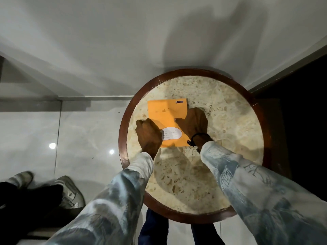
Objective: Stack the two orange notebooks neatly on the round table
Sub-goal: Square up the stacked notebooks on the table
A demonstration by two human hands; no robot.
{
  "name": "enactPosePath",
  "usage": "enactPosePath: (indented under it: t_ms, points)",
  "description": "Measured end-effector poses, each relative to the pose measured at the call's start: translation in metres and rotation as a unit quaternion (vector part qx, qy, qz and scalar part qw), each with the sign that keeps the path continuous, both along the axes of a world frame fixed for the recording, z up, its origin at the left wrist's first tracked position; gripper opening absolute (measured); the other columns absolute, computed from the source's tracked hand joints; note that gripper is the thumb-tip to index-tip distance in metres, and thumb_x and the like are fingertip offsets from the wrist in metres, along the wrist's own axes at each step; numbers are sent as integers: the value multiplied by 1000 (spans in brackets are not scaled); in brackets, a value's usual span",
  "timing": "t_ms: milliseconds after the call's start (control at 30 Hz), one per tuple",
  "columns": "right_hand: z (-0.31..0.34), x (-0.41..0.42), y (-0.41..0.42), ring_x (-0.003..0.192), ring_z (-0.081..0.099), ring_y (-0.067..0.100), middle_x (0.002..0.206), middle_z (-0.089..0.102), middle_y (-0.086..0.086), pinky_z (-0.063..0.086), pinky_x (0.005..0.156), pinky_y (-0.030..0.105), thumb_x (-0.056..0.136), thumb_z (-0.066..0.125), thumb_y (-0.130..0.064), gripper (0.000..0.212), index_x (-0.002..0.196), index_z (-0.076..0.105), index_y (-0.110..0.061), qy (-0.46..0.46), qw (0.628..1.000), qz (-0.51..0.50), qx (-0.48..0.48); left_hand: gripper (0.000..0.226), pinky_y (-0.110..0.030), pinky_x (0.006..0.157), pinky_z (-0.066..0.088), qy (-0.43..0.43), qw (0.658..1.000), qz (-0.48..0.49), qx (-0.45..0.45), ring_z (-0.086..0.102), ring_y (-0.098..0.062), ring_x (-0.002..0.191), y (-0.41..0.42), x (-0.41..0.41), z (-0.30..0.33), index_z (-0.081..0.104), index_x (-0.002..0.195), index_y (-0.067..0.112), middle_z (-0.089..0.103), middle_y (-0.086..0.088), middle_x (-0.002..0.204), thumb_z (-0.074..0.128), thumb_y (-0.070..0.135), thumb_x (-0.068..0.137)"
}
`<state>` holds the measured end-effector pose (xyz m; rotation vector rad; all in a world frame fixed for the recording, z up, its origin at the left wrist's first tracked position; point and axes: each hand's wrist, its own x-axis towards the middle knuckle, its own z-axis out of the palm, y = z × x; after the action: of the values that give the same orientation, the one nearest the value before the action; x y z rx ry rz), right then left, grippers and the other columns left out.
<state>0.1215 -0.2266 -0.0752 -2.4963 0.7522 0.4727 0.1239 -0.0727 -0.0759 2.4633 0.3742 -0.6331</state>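
An orange notebook (165,112) with a white label lies flat near the middle of the round table (230,121), which has a marble top and a dark wooden rim. Only one orange cover shows; whether a second notebook lies under it I cannot tell. My left hand (148,134) grips the notebook's left edge, fingers curled under it. My right hand (193,122) holds the right edge, thumb on the cover. A black band sits on my right wrist.
The table stands against a white wall. A dark doorway or panel (304,103) is to the right. Glossy floor tiles lie to the left, where another person's shoes (69,191) and dark trousers show at the lower left.
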Motion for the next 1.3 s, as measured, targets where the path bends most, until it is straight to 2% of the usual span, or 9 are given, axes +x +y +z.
enactPosePath:
  t_ms: [167,267,367,500,667,867,1033,1167,1300]
  points:
    - [1,-3,-12,105,63,37,113,68,22,49,77,39,79,76,-44,36,87,66,-10,3,996,-43,81,22,-55,96,54,-8,1000,11,2,57,-51,115,-6,-2,6,64,108,-6,56,-28,127,66,3,88]
    - [10,-27,-34,115,61,34,111,74,14,49,90,37,84,74,-38,35,108,71,-12,-48,989,-97,102,36,-55,96,50,-57,998,-11,24,55,-52,115,-9,-16,12,54,126,-3,54,-29,129,58,3,91]
    - [20,-77,-64,99,70,30,97,77,11,54,85,35,87,72,-32,30,109,72,-11,-84,987,-114,83,44,-53,91,51,-159,979,-115,53,57,-48,111,-15,-49,16,53,136,-1,57,-29,129,57,7,93]
    - [18,-143,-75,107,64,29,113,70,9,54,85,38,81,76,-39,43,116,68,-15,-38,996,-61,56,36,-50,89,53,-228,938,-259,24,62,-47,110,-33,-98,4,60,132,-2,65,-27,125,55,7,97]
    - [4,-177,-75,106,61,32,115,64,7,57,78,43,75,77,-33,41,110,66,-17,5,999,35,39,46,-52,112,45,-204,902,-378,39,53,-46,133,-41,-150,-23,51,144,-3,57,-29,143,49,5,99]
    - [-2,-157,-128,122,52,31,127,57,5,42,93,45,78,72,-12,52,126,64,-28,-3,993,111,-49,41,-55,110,49,-252,839,-481,33,59,-47,131,-54,-169,-49,54,141,-9,60,-31,142,55,3,102]
    - [4,-120,-153,137,42,31,145,49,7,41,101,51,75,72,-3,75,142,52,-31,-22,985,158,-59,51,-54,121,41,-230,833,-502,23,45,-43,147,-73,-166,-59,42,150,-7,47,-27,157,49,15,105]
    - [1,-123,-157,124,51,32,129,59,7,46,96,50,79,74,-18,56,132,59,-27,-28,985,161,-55,58,-50,130,28,-184,848,-496,23,25,-36,159,-72,-167,-64,23,159,-1,28,-21,169,39,21,108]
    - [-8,-125,-148,111,56,34,112,63,12,53,86,51,73,78,-42,50,109,60,-12,-25,998,46,-40,68,-44,134,13,-160,845,-508,38,6,-30,163,-68,-168,-71,6,163,4,7,-15,175,31,37,108]
